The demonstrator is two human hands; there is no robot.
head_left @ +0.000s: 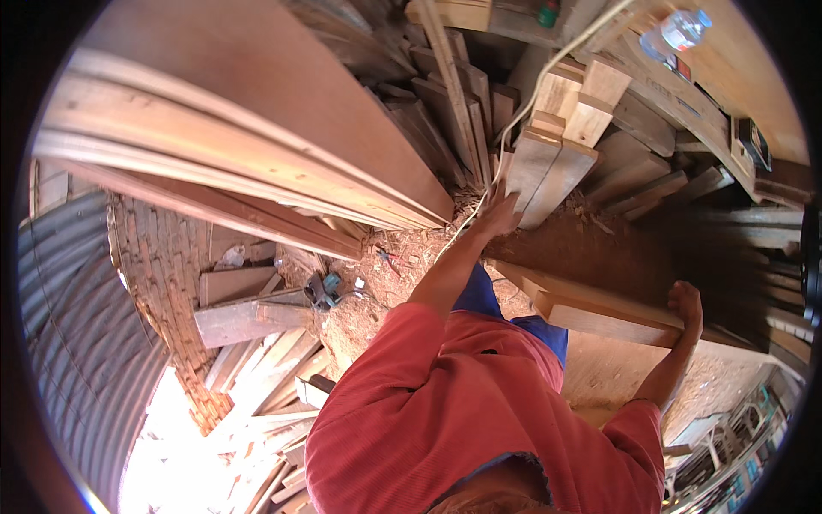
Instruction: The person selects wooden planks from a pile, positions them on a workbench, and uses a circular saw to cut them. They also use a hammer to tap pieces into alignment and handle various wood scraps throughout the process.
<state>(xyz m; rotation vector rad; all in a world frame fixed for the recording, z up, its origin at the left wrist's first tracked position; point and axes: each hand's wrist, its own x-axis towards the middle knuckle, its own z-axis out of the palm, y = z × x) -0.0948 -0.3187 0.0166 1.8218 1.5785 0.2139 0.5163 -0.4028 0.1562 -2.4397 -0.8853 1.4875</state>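
Note:
My left hand (499, 211) reaches forward to the lower left edge of a pair of pale wooden boards (548, 176) that lean side by side. Its fingers look stretched out and seem to touch the wood. A pale cable (533, 101) runs close by these fingers. On the right, my right hand (685, 303) is closed at the end of a thick wooden plank (604, 319), which lies crosswise in front of my body. The fingers curl at its edge, and their undersides are hidden.
Tall stacked boards (257, 128) rise at the left. A blue-grey power tool (322, 291) and red-handled pliers (390, 259) lie on the shavings-covered ground. Loose offcuts (274, 368) pile up at the lower left. A plastic bottle (682, 32) rests on the bench at the upper right.

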